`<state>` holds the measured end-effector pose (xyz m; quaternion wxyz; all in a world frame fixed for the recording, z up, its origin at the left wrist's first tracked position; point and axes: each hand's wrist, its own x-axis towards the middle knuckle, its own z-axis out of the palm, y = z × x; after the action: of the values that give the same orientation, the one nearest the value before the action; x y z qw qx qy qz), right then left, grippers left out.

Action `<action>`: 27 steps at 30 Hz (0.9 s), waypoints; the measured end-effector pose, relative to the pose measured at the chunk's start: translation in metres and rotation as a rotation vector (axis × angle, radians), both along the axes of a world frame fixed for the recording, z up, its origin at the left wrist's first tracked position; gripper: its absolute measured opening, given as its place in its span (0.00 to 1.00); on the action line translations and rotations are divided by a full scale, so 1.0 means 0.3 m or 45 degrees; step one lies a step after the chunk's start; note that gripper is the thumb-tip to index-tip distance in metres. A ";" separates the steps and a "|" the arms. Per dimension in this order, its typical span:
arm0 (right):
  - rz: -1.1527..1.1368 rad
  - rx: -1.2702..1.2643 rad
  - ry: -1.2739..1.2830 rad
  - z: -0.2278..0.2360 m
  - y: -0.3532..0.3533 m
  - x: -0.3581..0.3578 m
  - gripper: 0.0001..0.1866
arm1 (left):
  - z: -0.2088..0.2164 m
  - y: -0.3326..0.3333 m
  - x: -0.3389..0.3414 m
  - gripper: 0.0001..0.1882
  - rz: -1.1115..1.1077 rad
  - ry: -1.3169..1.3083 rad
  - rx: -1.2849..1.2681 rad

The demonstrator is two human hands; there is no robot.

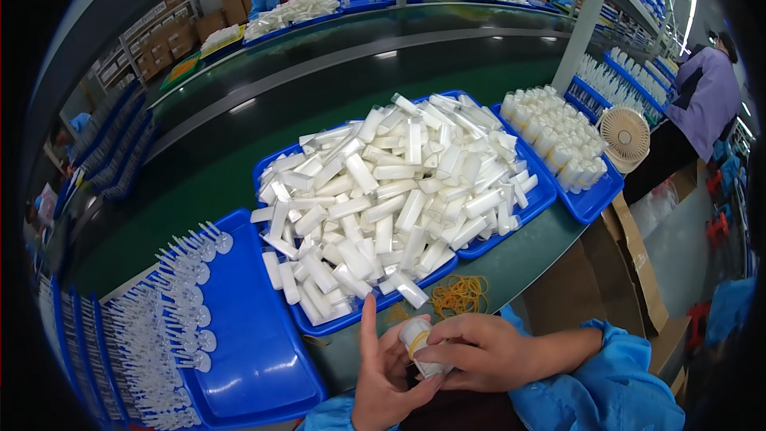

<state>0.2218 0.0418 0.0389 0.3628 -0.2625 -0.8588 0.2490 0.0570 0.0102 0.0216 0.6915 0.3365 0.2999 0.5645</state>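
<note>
Beyond the grip runs a long, dark-green conveyor belt (211,164), with brown cardboard boxes (233,4) stacked farther back. Close to the person's body, the left hand (384,379) cups a short, white, roll-shaped bundle (412,330) with a thin yellow rubber band (416,342) around it. Its curled fingers seem to serve as a cradle, while the index finger points straight up, clear of the bundle (perhaps to leave the other hand room). The right hand (483,351) pinches the bundle from the right between thumb and fingers, probably to steady it; whether a fingertip presses on the band itself, I cannot tell.

Just past the grip, a loose tangle of yellow rubber bands (460,295) lies on the smooth, dark-green tabletop (519,267), presumably to be within easy reach. Directly ahead, oblong white pieces with clear plastic ends (383,207) heap over two shallow, blue plastic trays (546,195), whose low walls likely contain most of them. Right of the grip and farther off, similar white bundles (550,132) crowd a blue plastic tray (594,201), apparently packed tightly so they prop one another up.
</note>
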 end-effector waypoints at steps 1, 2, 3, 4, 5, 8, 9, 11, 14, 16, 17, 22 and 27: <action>0.001 0.017 0.001 -0.006 -0.005 0.005 0.24 | 0.006 -0.001 0.003 0.52 -0.038 0.066 -0.004; -0.003 0.035 0.003 -0.013 -0.010 0.010 0.24 | 0.008 -0.006 -0.003 0.54 -0.080 0.133 -0.006; 0.013 0.016 0.018 -0.026 -0.016 0.020 0.24 | 0.008 -0.007 -0.004 0.57 -0.133 0.191 0.004; 0.031 -0.002 0.032 -0.042 -0.021 0.024 0.23 | 0.005 -0.006 -0.011 0.58 -0.198 0.232 0.013; 0.044 -0.020 0.047 -0.044 -0.021 0.036 0.23 | 0.009 -0.010 0.001 0.60 -0.188 0.190 0.039; 0.025 0.020 0.053 -0.005 -0.011 0.085 0.22 | 0.006 -0.028 0.005 0.69 -0.195 0.092 0.223; 0.012 0.033 0.079 0.003 -0.006 0.100 0.22 | -0.022 -0.036 -0.013 0.73 -0.144 0.184 0.368; -0.280 0.260 0.076 0.044 0.028 0.197 0.25 | -0.002 -0.083 -0.097 0.69 -0.044 0.310 0.438; -1.039 0.721 0.143 0.045 0.118 0.481 0.22 | 0.025 -0.171 -0.281 0.48 -0.130 0.352 0.379; -1.511 0.737 0.229 0.038 0.170 0.671 0.22 | 0.056 -0.203 -0.425 0.33 -0.041 0.597 0.414; -1.604 0.660 0.327 0.049 0.186 0.760 0.21 | 0.086 -0.220 -0.498 0.25 0.013 1.021 0.330; -1.954 0.477 -0.036 -0.005 0.346 1.066 0.18 | 0.154 -0.299 -0.599 0.11 0.277 2.399 -0.136; -1.809 0.177 -0.143 -0.077 0.467 1.111 0.18 | 0.108 -0.302 -0.624 0.14 0.463 3.008 -0.197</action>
<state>0.5552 0.1819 0.0159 0.4085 -0.7469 -0.5116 -0.1166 -0.1301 -0.0803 0.0540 -0.0831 0.5571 0.8260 -0.0236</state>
